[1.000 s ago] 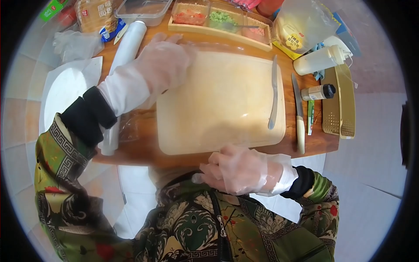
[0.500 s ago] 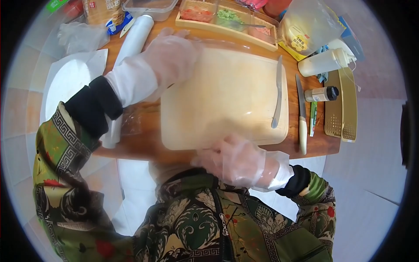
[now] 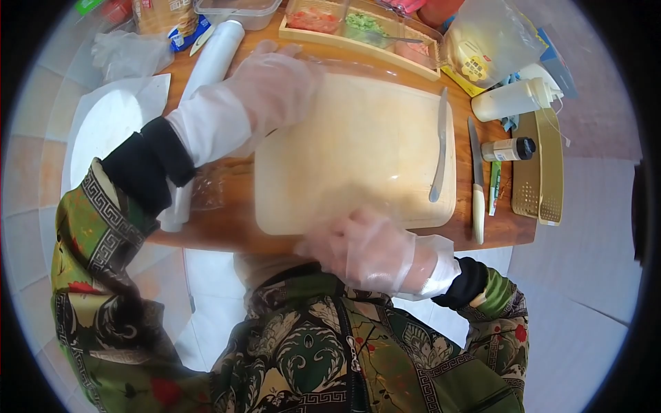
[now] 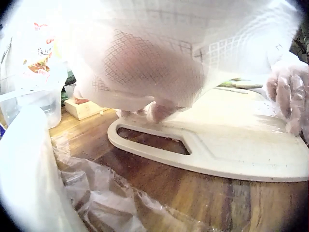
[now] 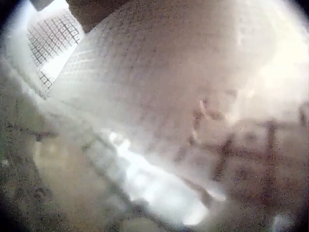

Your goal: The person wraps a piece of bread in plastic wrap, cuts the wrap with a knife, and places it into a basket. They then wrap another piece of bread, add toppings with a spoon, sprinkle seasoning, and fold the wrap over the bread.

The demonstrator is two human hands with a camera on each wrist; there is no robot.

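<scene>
A clear sheet of cling film [image 3: 375,69] shows as a glossy strip past the far edge of the cream cutting board [image 3: 372,138], with glints over the board itself. My left hand [image 3: 272,89], in a thin plastic glove, is at the board's far left corner. Its fingertips [image 4: 161,111] bend down beside the board's handle slot in the left wrist view; what they hold I cannot tell. At the near edge, my gloved right hand [image 3: 361,248] is blurred, its fingers curled on film that stretches towards the board [image 4: 270,123]. The right wrist view is mostly glove.
A table knife [image 3: 439,144] lies on the board's right side. Right of it are a knife [image 3: 476,186], a seasoning jar [image 3: 506,149], a squeeze bottle [image 3: 509,100] and a basket [image 3: 544,165]. A cling film roll [image 3: 210,62] lies left; a wooden tray [image 3: 358,48] holds chopped food behind.
My right hand has moved up and slightly left, from below the table edge to the board's near edge. My left hand stays at the far left corner; the whole view has shifted a little.
</scene>
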